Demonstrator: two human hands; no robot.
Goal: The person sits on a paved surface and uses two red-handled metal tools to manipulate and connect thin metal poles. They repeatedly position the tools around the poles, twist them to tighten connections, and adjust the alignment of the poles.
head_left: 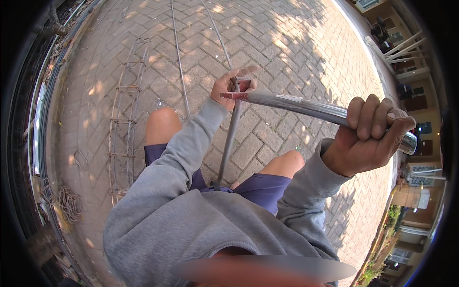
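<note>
My right hand (370,131) is wrapped round the shiny tubular handle (306,105) of a long-handled tool that looks like a bolt cutter. Its red head (234,96) lies at the handle's left end, beside my left hand (224,87). A second grey handle (230,143) runs from the head down between my legs, wide apart from the first. The fingers of my left hand are closed at the head, where a long thin metal rod (219,36) comes in from the far side. My fingers partly hide the jaws and the rod's end.
Another thin rod (180,62) lies on the herringbone paving (306,62) to the left. Further left is a long cage of bent rusty bars (125,121). A coil of wire (71,204) lies near the left edge, beside long bars (38,110). Buildings (420,143) line the right.
</note>
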